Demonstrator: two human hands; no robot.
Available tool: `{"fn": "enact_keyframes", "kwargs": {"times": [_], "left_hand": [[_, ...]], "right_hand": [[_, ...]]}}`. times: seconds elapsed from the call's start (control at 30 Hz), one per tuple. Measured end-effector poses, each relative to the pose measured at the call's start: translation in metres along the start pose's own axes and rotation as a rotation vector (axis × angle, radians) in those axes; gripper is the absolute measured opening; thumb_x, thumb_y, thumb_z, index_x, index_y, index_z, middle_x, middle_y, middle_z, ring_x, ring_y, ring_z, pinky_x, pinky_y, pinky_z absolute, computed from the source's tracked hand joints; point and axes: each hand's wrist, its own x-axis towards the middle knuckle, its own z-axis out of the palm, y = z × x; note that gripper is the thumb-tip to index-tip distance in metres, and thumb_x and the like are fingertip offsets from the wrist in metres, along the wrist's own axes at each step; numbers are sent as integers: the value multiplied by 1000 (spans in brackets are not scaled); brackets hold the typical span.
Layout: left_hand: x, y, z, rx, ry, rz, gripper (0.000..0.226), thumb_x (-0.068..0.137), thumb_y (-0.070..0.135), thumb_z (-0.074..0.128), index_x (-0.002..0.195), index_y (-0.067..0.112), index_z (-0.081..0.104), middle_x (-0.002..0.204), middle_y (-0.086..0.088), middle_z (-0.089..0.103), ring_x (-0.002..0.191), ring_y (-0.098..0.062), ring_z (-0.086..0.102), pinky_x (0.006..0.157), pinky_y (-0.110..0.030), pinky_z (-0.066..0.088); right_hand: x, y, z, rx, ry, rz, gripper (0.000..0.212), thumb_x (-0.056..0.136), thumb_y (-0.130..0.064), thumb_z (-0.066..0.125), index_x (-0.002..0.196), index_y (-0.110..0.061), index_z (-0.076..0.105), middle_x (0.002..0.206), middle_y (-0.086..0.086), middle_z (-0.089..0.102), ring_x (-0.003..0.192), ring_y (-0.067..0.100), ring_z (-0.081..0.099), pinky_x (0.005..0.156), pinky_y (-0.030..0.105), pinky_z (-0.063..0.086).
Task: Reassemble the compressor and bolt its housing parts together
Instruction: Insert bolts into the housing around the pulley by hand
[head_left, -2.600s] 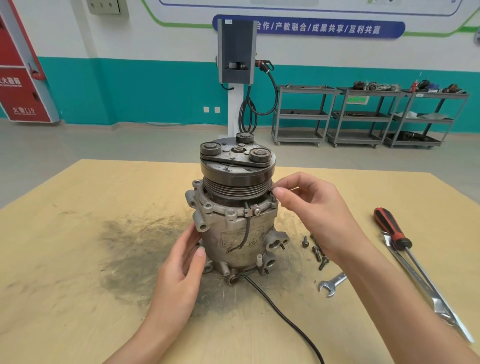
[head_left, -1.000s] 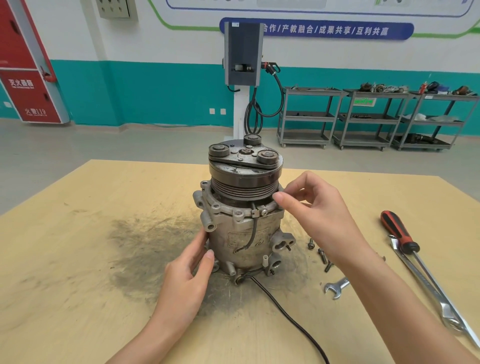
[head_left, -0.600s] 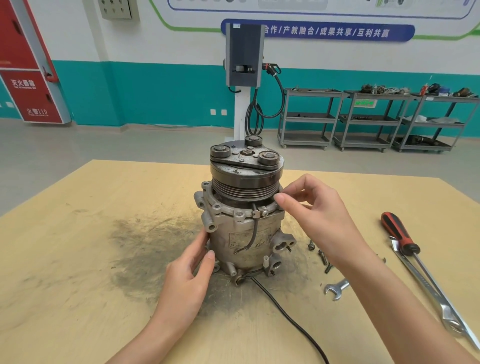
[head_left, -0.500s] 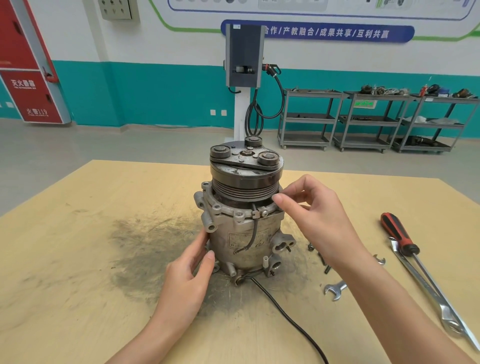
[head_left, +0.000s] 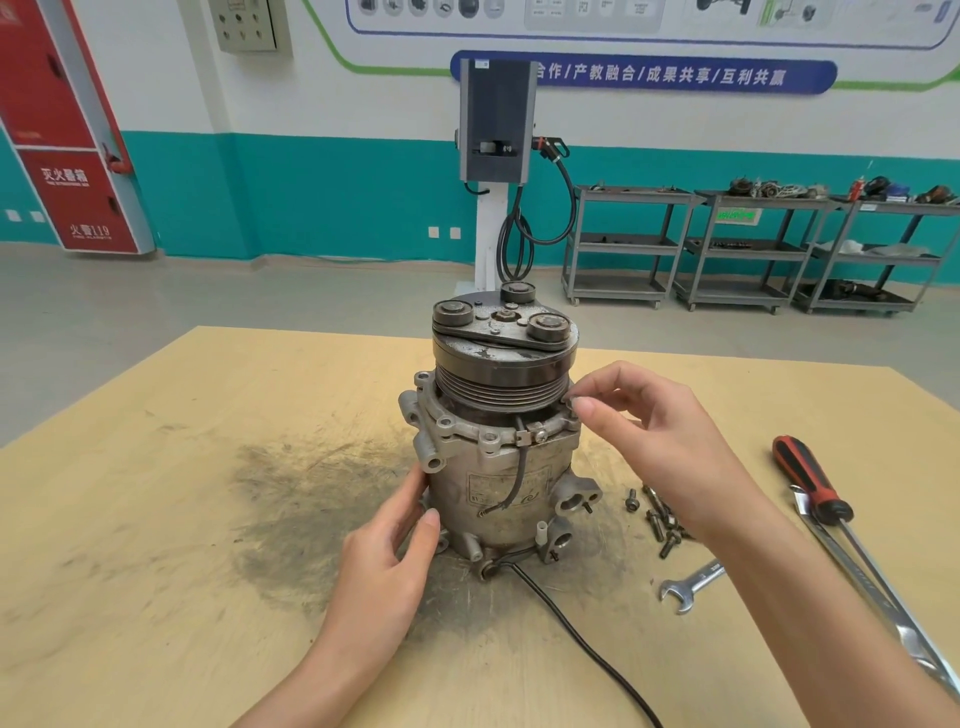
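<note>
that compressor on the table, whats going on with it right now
A person is putting the compressor back together on a wooden table. It stands upright, pulley end up. The left hand steadies the lower housing, while the right hand pinches something small, likely a bolt, at the flange rim just under the pulley. More loose bolts lie to the right of the compressor, with an open-end wrench and a red-handled screwdriver unused beyond them.

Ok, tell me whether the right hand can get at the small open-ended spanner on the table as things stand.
Probably yes. The small silver open-ended spanner lies uncovered on the wooden table, just below the right forearm; the right hand, pinching at the compressor's flange, must let go first.
</note>
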Motion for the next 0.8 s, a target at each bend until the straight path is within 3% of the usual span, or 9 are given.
{"fn": "enact_keyframes", "kwargs": {"times": [0.13, 0.3, 0.57, 0.8], "left_hand": [[1, 1, 1, 6, -2, -3, 48, 95, 6, 53, 135, 31, 43, 121, 44, 51, 120, 15, 47, 92, -1, 37], [-1, 4, 0, 4, 5, -16, 48, 95, 7, 53, 136, 31, 44, 120, 42, 53, 120, 15, 47, 93, -2, 37], [-2, 10, 1, 3, 11, -17, 49, 96, 5, 52, 127, 41, 46, 114, 47, 53, 115, 19, 47, 89, 0, 38], [-1, 8, 1, -3, 21, -24, 48, 95, 5, 53, 129, 37, 45, 114, 43, 55, 117, 17, 48, 92, -1, 38]], "right_hand": [[-2, 1, 4, -3, 37, -7, 4, 92, -19, 64, 88, -21, 65, 89, -11, 70, 88, 4, 63, 76, 19, 50], [-4, -1, 9, -12, 75, -6, 6, 91, -19, 65, 86, -18, 61, 86, -6, 67, 85, 10, 61, 78, 38, 50], [-5, -1, 13, -78, 136, -17, 8, 90, -22, 66, 85, -20, 60, 84, -7, 66, 82, 11, 62, 81, 44, 51], [-5, -4, 13, -137, 133, -40, 9, 90, -22, 66, 85, -22, 58, 84, -8, 65, 83, 4, 61, 81, 36, 51]]}}
